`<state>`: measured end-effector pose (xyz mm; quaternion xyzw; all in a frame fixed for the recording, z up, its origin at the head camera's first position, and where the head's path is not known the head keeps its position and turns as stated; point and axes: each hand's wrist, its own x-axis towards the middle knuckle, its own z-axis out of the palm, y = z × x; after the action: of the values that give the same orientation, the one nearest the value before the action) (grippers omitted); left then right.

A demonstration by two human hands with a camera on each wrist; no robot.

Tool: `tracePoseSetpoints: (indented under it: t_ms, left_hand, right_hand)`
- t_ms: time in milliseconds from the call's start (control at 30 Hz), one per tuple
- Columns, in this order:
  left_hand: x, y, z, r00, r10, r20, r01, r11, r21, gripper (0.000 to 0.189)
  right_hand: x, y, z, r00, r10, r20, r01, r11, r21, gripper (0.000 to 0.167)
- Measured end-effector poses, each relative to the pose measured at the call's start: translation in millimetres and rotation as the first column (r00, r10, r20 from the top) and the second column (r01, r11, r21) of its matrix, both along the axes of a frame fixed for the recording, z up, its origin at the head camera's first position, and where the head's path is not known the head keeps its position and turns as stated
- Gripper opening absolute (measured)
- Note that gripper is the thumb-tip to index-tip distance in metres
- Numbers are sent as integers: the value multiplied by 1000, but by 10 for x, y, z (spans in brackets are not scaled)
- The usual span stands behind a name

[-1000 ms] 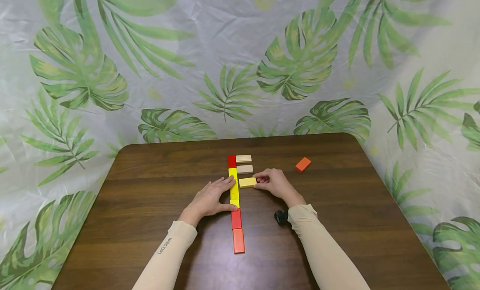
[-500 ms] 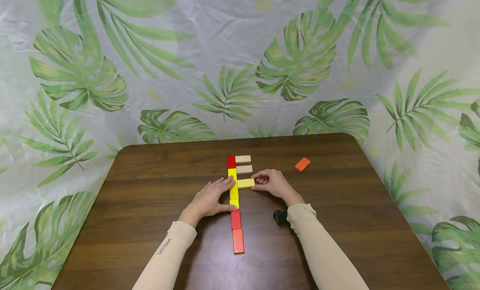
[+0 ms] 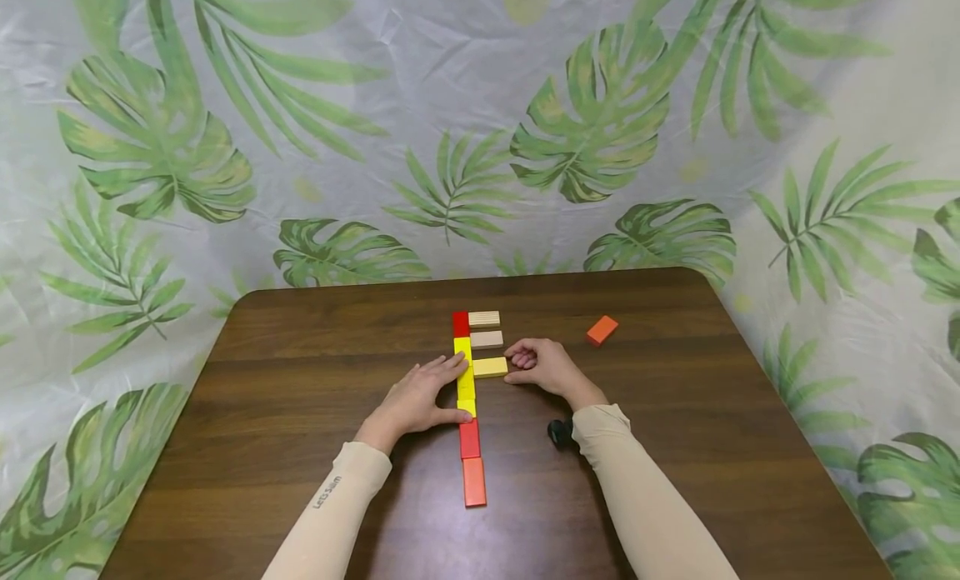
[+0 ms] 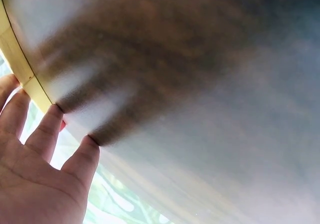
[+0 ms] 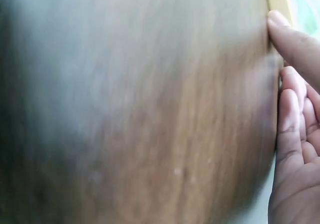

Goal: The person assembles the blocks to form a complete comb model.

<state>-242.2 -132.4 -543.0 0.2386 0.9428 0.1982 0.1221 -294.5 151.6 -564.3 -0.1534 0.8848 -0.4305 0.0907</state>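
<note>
A straight row of flat blocks runs away from me: a red block (image 3: 461,323) at the far end, yellow blocks (image 3: 466,387) in the middle, then a red block (image 3: 469,440) and an orange-red block (image 3: 474,483) nearest me. My left hand (image 3: 414,401) rests spread along the yellow stretch, fingertips at its left side and top; in the left wrist view they line the yellow edge (image 4: 15,54). Thumb and index finger of my right hand (image 3: 551,367) pinch the right end of a pale yellow block (image 3: 490,367), which lies crosswise with its left end against the row.
Two wooden blocks, one striped (image 3: 484,318) and one plain (image 3: 486,339), extend rightward from the row's far part. A loose orange block (image 3: 602,330) lies at the back right of the brown table (image 3: 315,330). Behind hangs a leaf-patterned cloth (image 3: 450,105).
My right hand has slid the pale yellow block slightly left, closing the small gap to the row. The fingertips now sit right at its end. My left hand has stayed in place.
</note>
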Motion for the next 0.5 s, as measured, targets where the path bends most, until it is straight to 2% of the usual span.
tracePoseSetpoints:
  t_ms: [500]
  left_hand:
    - [0, 4, 3, 1000, 2, 1, -2, 1000, 3, 96]
  right_hand:
    - [-7, -14, 39, 999, -19, 44, 18, 999, 34, 37]
